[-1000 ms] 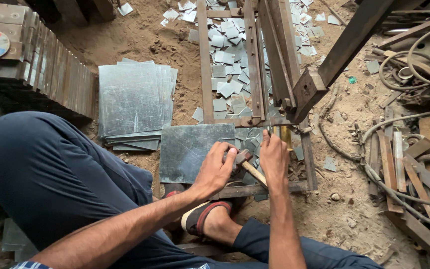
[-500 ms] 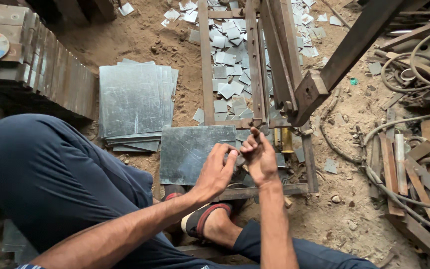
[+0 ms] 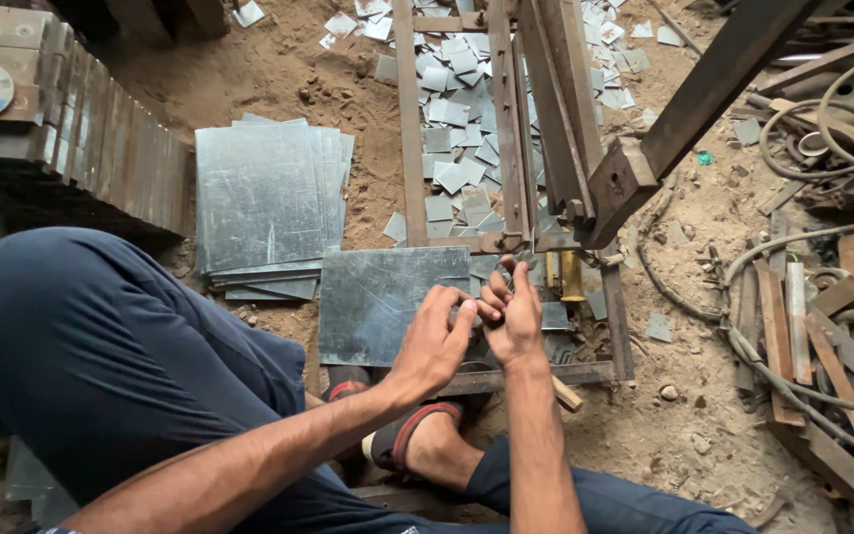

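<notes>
Since half a second ago, the left hand point(image 3: 435, 341) has come closer to the right hand point(image 3: 512, 314), and now the fingertips of both meet above the right edge of the metal sheet point(image 3: 387, 302). One second ago the right hand was lower and a wooden handle point(image 3: 566, 394) was beside it; now this handle lies free under the right wrist, on the iron frame point(image 3: 536, 376).

The left hand is half closed, its fingers bent and pinching toward the right hand. The right hand is also partly closed, with fingers curled upward. Something small may be between the fingertips, but I cannot tell what it is, or if they really grip it.

The grey metal sheet lies flat on the frame, just in front of the person's knee and touching the left hand's fingers. To its left, a stack of similar sheets point(image 3: 264, 198) rests on the sandy ground. Many small cut metal pieces point(image 3: 457, 109) lie scattered further ahead, between the bars of the frame. A foot in a sandal point(image 3: 412, 440) is below the hands.
</notes>
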